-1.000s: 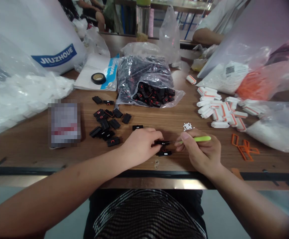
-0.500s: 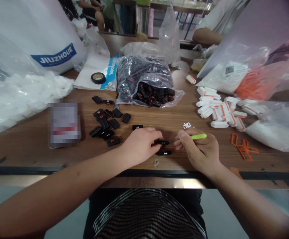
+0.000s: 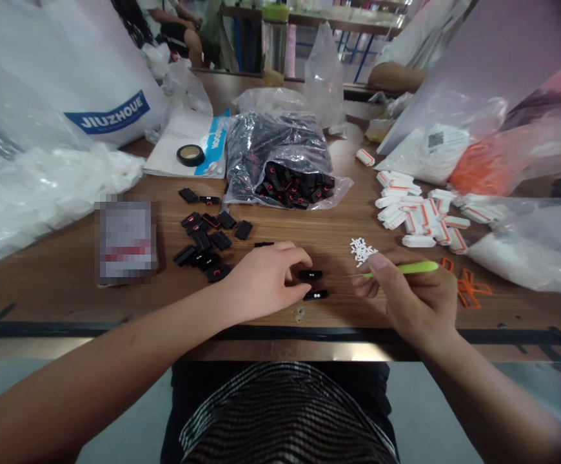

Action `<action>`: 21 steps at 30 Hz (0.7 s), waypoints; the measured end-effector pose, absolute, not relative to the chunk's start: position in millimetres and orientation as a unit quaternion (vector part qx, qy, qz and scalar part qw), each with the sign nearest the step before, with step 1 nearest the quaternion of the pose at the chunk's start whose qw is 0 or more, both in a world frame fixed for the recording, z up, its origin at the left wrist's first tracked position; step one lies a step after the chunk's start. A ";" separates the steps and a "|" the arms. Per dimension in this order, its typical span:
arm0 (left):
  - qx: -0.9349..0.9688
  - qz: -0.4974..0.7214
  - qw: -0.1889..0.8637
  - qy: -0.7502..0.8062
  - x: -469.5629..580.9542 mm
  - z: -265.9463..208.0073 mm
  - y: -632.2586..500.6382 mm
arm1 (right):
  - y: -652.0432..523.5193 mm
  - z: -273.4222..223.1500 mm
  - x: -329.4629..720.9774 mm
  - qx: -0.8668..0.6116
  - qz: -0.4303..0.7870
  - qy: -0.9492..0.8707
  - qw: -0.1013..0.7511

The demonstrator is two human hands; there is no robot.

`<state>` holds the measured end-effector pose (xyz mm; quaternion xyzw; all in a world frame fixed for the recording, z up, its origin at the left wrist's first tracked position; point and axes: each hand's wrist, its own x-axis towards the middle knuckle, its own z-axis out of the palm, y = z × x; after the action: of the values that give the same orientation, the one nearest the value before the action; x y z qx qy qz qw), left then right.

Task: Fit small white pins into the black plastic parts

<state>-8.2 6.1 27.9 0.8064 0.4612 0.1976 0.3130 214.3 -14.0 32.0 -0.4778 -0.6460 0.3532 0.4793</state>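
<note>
My left hand point(image 3: 264, 283) rests on the table, thumb and fingers apart. A small black plastic part point(image 3: 310, 274) with two white dots lies just beyond its fingertips. Closer to the table edge, by the thumb, is a second black part point(image 3: 316, 296), also with white dots. My right hand point(image 3: 413, 303) is closed round a thin tool with a lime-green handle point(image 3: 418, 267). Its fine metal tip points left toward the black parts, apart from them. Small white pieces point(image 3: 362, 250) lie in a little heap beyond my right fingers.
Several black parts point(image 3: 202, 240) are scattered left of my hands. A clear bag of black parts point(image 3: 280, 138) lies behind. White cases with orange strips point(image 3: 425, 216) and orange frames point(image 3: 471, 290) are at right. Black tape point(image 3: 190, 154) sits on papers. Another person's arm point(image 3: 396, 76) shows beyond.
My right hand has moved right with the green-handled tool, away from the black part, uncovering more white pieces. My left fingers have opened and let go of the black part.
</note>
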 end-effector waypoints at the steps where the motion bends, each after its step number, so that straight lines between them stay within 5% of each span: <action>1: 0.808 0.193 0.302 0.468 -7.8 31.6 1.8 | -17.2 30.3 215.2 -0.481 0.362 -0.638 0.480; 21: 0.832 0.217 0.220 0.461 4.2 -1.4 -31.1 | -31.2 4.7 214.5 -0.458 0.341 -0.649 0.502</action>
<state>4.2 -31.1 -1.4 0.8320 0.4608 0.2166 0.2203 214.5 -31.2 4.7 -0.4579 -0.6494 0.3410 0.5022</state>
